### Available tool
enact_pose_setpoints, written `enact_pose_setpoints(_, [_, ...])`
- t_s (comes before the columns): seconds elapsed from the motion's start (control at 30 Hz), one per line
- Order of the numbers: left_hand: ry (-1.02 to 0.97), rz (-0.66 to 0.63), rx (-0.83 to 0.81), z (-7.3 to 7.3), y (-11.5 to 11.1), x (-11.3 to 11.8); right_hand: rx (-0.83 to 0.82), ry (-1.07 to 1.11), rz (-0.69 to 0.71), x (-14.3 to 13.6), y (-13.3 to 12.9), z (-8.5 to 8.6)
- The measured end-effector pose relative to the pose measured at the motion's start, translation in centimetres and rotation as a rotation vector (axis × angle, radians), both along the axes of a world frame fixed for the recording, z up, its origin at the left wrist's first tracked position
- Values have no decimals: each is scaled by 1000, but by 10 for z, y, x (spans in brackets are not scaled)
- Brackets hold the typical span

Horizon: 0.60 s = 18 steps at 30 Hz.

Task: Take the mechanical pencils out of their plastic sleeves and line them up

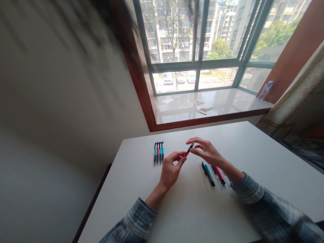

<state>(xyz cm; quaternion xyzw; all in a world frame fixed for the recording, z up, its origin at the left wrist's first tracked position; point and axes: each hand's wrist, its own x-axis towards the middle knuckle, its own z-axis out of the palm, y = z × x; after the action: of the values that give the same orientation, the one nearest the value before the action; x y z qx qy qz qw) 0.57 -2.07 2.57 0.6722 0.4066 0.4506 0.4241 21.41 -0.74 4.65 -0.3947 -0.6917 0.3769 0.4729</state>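
Observation:
Between the thumb and fingers of my left hand is a red and black pen, its pointed end tilted up and to the right. My right hand is at the black upper part, thumb and a finger against it and the forefinger raised clear. Below my right hand lie a teal pen barrel and a red pen barrel, with black pen parts and thin refills beside them. My right wrist partly covers this group.
Several teal or red pens lie in a row at the left of the white table. Behind the table is a windowsill with a crumpled white item and a clear bottle. A curtain hangs at the right.

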Motion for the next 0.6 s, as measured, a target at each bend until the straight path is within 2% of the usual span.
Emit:
enact_pose_setpoints(0.13, [-1,-14,-4,0,-1,0,-10,17,-17,0,1,-3])
enact_pose_setpoints(0.27, [-13,-24,-1,0,-1,0,-27,53,27,-1,2,-5])
enact_pose_setpoints(0.4, [-20,-38,-7,1,-1,1,14,36,-59,-2,2,-4])
enact_pose_setpoints(0.53, [-29,-22,-26,0,0,-1,-36,81,29,-2,2,-3])
enact_pose_setpoints(0.6, [-29,-1,-38,0,0,-1,-35,84,28,-2,2,-4])
